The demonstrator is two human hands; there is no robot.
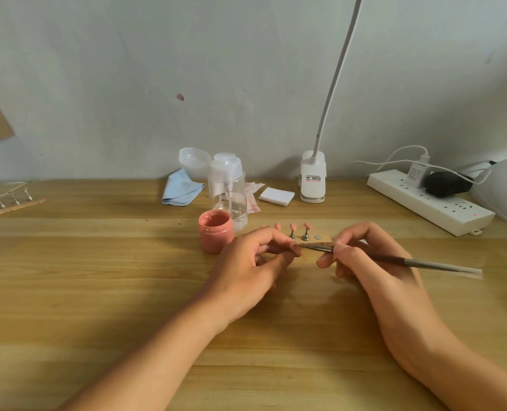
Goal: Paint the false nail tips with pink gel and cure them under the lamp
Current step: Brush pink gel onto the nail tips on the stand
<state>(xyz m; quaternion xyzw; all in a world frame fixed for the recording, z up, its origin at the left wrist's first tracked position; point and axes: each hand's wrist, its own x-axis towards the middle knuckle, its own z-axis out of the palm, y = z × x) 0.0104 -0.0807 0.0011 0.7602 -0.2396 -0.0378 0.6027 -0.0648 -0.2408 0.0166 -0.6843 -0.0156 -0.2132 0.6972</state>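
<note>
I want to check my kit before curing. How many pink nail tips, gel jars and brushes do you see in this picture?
Pink nail tips: 3
Pink gel jar, open: 1
Brush, held in the right hand: 1
Total: 5

Soft even light, slight wide-angle blur
</note>
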